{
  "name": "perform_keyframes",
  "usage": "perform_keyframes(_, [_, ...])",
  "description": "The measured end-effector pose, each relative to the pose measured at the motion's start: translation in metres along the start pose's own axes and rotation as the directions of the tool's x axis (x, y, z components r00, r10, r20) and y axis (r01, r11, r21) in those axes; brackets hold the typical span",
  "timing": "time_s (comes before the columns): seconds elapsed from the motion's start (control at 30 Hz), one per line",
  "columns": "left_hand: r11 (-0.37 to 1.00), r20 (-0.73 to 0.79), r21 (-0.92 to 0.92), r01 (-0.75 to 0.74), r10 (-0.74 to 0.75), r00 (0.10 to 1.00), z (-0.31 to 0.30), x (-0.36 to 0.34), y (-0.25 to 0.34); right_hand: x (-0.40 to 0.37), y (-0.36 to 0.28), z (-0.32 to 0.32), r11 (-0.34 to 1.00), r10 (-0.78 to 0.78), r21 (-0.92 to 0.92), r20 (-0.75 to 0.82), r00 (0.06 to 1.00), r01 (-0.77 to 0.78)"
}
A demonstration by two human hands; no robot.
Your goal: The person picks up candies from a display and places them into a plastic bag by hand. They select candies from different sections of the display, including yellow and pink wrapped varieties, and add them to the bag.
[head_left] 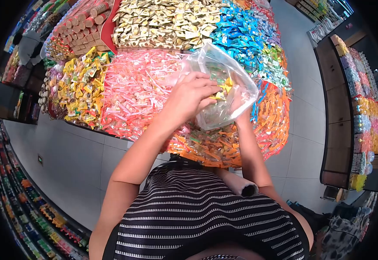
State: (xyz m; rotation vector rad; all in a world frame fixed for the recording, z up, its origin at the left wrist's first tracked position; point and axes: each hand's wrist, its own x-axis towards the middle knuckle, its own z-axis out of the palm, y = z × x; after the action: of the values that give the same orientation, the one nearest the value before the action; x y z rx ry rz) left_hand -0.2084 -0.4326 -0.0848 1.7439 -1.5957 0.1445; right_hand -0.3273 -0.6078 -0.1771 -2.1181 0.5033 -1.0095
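Note:
A clear plastic bag (217,115) stands open above the candy display, with a few yellow-wrapped candies (227,84) inside near its mouth. My left hand (194,93) reaches to the bag's opening, its fingers closed round a yellow-wrapped candy. On the far side, my right hand (241,102) holds the bag and shows partly through the plastic. Pink-wrapped candies (132,86) lie under and left of my left hand. Orange-wrapped candies (271,117) are below and right of the bag.
Cream-wrapped candies (163,24) and blue-wrapped candies (236,32) fill the display's back. Yellow candies (80,86) are at its left. Shelves (338,112) stand along the right, and more shelves (37,208) curve along the lower left. A person (30,47) is at the upper left.

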Motion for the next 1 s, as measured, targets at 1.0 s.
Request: perform_keyframes(1.0, [0.572, -0.145, -0.770, 0.281, -0.587, 0.796, -0.050, -0.102, -0.012, 0.043, -0.052, -0.076, 0.526, 0.445, 0.826, -0.062, 0.894, -0.204])
